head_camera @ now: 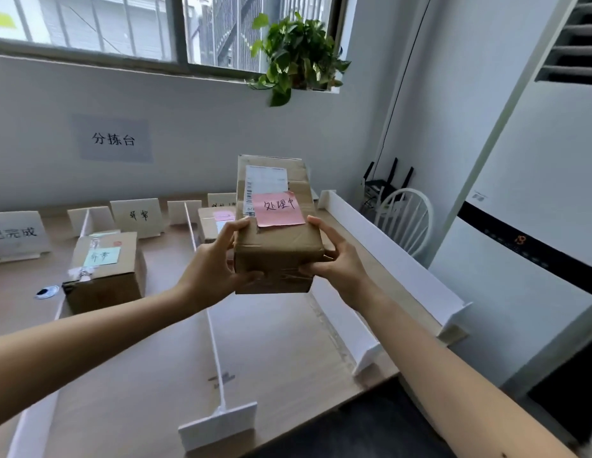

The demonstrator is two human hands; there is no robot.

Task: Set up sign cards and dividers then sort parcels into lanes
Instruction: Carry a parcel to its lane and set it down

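Both forearms enter from the near edge and meet at the held parcel (275, 239), which is clear of the table (288, 352) and serves as the reference below.

**Grip.** Left hand (218, 259) and right hand (334, 256) each grasp a near corner, thumb under the front face and fingers on the top edge. The far end is unsupported.

**Marking.** A pink note (279, 208) reading 处理中 lies on top, beside the shipping label (266, 180).

**Probable faults**
1. The unsupported far end may dip and the parcel may rotate out of the grip.
2. The centre divider (215, 345), below and left of the parcel, and the right divider (341, 322), below and right, are thin panels on small feet. A skewed descent would likely knock 1 of them over.
3. A small parcel (210, 226), just behind and left, already occupies that lane. Pushing too far would probably ram it.
4. A fingertip touches the note's edge and could lift it.

**Surroundings**
- Sign card 异常 (137, 216) stands far left. Sign card 已完成 (15, 234) stands farther left.
- A 3rd sign card (222, 200) is partly hidden behind the parcel, so its text cannot be read.
- A box with a green note (106, 272) sits well to the left.
- An outer divider (387, 256) and a chair (407, 219) stand to the right.
- A plant (298, 54) sits above.
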